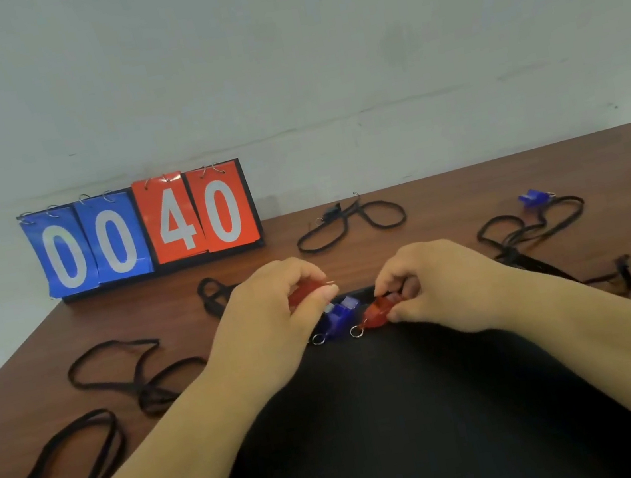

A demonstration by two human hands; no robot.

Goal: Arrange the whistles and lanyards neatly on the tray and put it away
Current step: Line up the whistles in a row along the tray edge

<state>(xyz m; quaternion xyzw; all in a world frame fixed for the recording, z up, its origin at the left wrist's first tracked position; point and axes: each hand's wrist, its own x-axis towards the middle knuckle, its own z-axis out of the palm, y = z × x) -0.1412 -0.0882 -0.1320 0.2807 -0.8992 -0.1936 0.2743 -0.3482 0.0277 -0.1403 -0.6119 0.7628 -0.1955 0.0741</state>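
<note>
A black tray (411,411) lies on the brown table in front of me. My left hand (273,322) pinches a red whistle (303,294) just above the tray's far edge. My right hand (436,285) pinches a second red whistle (379,311) that rests on the tray's far end. Between them a blue whistle (340,316) lies on the tray, its key ring toward me. Another blue whistle (533,197) sits at the far right, attached to a black lanyard (531,228). More black lanyards lie loose at the far middle (349,222) and at the left (118,374).
A flip scoreboard (143,229) reading 00 40 stands at the table's back left against the wall. A flat black lanyard (58,465) runs along the near left. The table's left edge slants close to the scoreboard.
</note>
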